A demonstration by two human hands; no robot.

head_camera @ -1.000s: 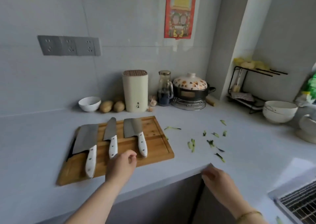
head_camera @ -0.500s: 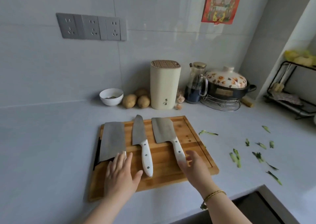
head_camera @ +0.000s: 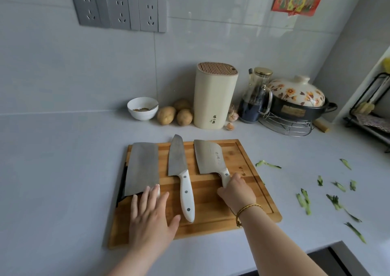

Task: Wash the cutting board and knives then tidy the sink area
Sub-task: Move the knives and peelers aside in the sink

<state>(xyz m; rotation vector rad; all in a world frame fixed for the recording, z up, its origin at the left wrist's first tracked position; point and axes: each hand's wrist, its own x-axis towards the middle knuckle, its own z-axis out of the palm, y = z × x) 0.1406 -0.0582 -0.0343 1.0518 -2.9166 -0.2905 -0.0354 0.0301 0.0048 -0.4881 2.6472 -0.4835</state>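
A wooden cutting board (head_camera: 213, 197) lies on the grey counter with three white-handled knives on it. The wide cleaver (head_camera: 142, 168) is on the left, the slim knife (head_camera: 179, 170) in the middle, the short cleaver (head_camera: 209, 156) on the right. My left hand (head_camera: 150, 218) lies flat with straight fingers over the wide cleaver's handle, covering it. My right hand (head_camera: 236, 191) curls round the short cleaver's handle, which it mostly hides.
A cream knife block (head_camera: 214, 96) stands behind the board, with potatoes (head_camera: 175, 114) and a small white bowl (head_camera: 142, 108) to its left. A glass bottle (head_camera: 254, 98) and a flowered pot (head_camera: 297, 100) on a wire stand sit at the right. Green vegetable scraps (head_camera: 329, 195) litter the counter.
My right hand moved forward and closed round the short cleaver's handle. My left hand stays flat on the wide cleaver's handle. The view has drawn closer to the board.
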